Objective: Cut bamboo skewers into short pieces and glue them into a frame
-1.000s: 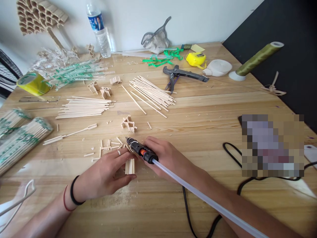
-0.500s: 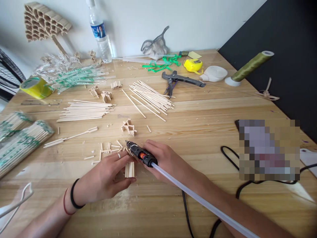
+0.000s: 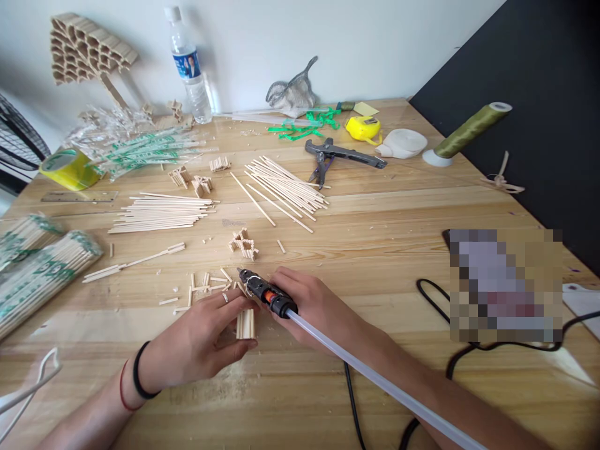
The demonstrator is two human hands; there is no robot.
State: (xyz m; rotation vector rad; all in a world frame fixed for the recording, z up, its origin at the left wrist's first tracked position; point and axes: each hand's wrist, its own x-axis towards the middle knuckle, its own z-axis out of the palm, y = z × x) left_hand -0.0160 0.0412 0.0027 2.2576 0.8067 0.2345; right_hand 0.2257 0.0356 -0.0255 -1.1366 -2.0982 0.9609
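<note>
Between the thumb and fingers of my left hand point(image 3: 206, 334) is a small block of short wooden sticks point(image 3: 246, 324), held just above or on the table. My right hand point(image 3: 312, 306) grips a black hot glue gun point(image 3: 269, 294), its nozzle pointing up and left over the block's far side. A long translucent glue stick point(image 3: 365, 369) runs out of the gun's back end, across my right forearm. Short cut stick pieces point(image 3: 206, 284) lie scattered beyond my left hand. A small glued stick cluster point(image 3: 242, 244) stands farther off. My fingers hide part of the block.
Two piles of long sticks point(image 3: 164, 212) lie mid-table, with bagged sticks point(image 3: 51, 275) at the left. Farther back are cutters point(image 3: 344, 153), a yellow tape measure point(image 3: 363, 128), a water bottle point(image 3: 190, 75) and a thread spool point(image 3: 469, 134). A black cable point(image 3: 354, 406) runs along the right.
The view has shifted slightly, so the background sits a little lower. Both hands keep their hold on the block and glue gun, with hardly any movement.
</note>
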